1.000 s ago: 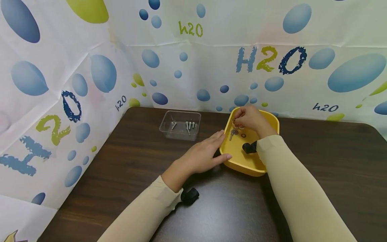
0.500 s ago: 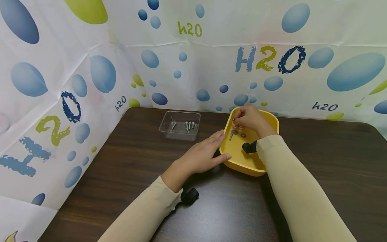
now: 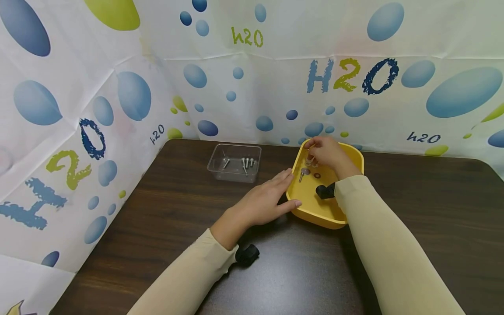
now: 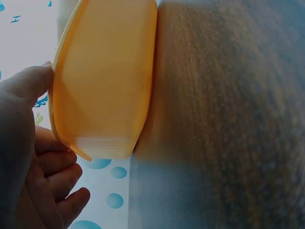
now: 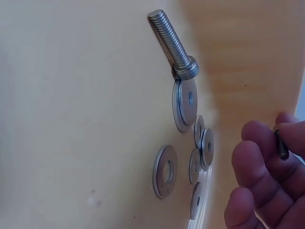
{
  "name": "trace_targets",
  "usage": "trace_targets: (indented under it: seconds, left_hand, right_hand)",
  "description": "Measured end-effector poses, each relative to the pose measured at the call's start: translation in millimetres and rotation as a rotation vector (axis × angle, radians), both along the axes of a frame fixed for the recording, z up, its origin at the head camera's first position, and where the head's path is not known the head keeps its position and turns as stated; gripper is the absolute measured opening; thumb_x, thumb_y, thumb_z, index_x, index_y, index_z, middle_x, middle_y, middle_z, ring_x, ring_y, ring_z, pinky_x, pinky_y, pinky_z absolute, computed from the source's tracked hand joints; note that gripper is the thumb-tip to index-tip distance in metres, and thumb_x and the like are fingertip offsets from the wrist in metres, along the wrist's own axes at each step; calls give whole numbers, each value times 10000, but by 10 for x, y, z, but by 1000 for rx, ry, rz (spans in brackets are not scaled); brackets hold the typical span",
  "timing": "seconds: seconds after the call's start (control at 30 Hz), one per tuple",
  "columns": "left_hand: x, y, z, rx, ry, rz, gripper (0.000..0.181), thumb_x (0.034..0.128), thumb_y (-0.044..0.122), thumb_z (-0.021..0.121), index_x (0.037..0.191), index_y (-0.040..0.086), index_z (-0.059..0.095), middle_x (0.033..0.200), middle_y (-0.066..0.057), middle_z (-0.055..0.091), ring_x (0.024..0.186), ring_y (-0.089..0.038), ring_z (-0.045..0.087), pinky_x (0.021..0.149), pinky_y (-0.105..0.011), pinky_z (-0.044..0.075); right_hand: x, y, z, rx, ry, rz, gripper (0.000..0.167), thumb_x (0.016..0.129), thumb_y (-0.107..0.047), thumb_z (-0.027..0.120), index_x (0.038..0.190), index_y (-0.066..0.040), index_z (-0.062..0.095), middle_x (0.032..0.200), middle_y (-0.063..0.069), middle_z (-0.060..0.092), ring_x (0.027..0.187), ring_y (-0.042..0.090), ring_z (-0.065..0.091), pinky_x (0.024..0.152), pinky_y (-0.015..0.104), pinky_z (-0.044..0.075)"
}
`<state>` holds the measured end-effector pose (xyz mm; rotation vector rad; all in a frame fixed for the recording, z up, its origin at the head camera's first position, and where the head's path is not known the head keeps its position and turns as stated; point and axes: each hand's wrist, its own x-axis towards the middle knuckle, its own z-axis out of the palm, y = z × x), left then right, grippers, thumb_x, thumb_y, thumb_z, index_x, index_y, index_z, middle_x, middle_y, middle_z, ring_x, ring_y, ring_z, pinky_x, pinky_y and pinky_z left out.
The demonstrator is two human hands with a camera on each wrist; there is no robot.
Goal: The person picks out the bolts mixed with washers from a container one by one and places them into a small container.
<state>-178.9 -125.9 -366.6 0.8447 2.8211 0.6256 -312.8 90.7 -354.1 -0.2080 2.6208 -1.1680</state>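
The yellow bin (image 3: 315,205) stands on the table. My left hand (image 3: 265,199) lies against its left side, fingers extended and thumb at the near rim; in the left wrist view its thumb (image 4: 31,83) touches the rim. My right hand (image 3: 327,153) is inside the bin near the far left corner. In the right wrist view its thumb and fingers pinch a small dark metal piece (image 5: 282,145), mostly covered, perhaps a small screw. Beside it a socket-head bolt (image 5: 174,45) lies against flat washers (image 5: 188,102). A separate washer (image 5: 165,171) and several more lie close by.
A clear plastic box (image 3: 234,175) with several bolts (image 3: 246,164) stands left of the bin. Behind the dark wooden table (image 3: 165,197) hangs a printed sheet (image 3: 275,96) with blue and green drops.
My right hand's fingers have shifted slightly within the bin's far left corner, the index finger lifting a little. The left hand and the bin have stayed put.
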Motion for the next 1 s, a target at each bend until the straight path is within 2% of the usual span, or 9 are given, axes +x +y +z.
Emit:
trace_targets:
  seconds: [0.23,0.4,0.67,0.9,1.0]
  left_hand:
    - [-3,-8,0,-3,-4,4,825,961,674,377,1588,169,193,1659,17,133,1504,-164,212,1191,-412,283]
    - [0,-8,6,-9,-3,6,832,958,672,388,1588,166,189,1658,19,136,1500,-175,231,1188,-416,289]
    - [6,-11,17,-16,-11,13,835,958,663,405,1590,168,178,1657,22,141,1497,-181,242,1184,-417,296]
    - [8,0,22,-28,1,15,847,954,671,402,1589,156,181,1658,22,137,1499,-182,237,1183,-417,300]
    - [16,15,15,-30,3,17,847,953,670,407,1588,156,185,1657,20,145,1500,-178,235,1183,-414,299]
  right_hand:
    - [12,3,12,29,47,-45,287,1010,-210,497,1238,-85,618,1107,182,671,914,305,616,809,334,534]
    - [22,7,20,-2,76,-62,291,990,-234,554,1240,-86,581,1149,154,689,963,313,629,892,402,540]
    - [47,1,64,-26,131,-78,390,990,-303,582,1325,-103,591,1199,146,688,984,295,655,934,441,539]
    - [46,-10,94,-58,178,-105,348,964,-316,639,1230,-91,642,1198,136,652,1048,301,615,998,458,507]
    - [64,-5,94,-66,209,-106,341,943,-337,667,1170,-84,649,1141,126,618,1024,285,557,978,429,504]
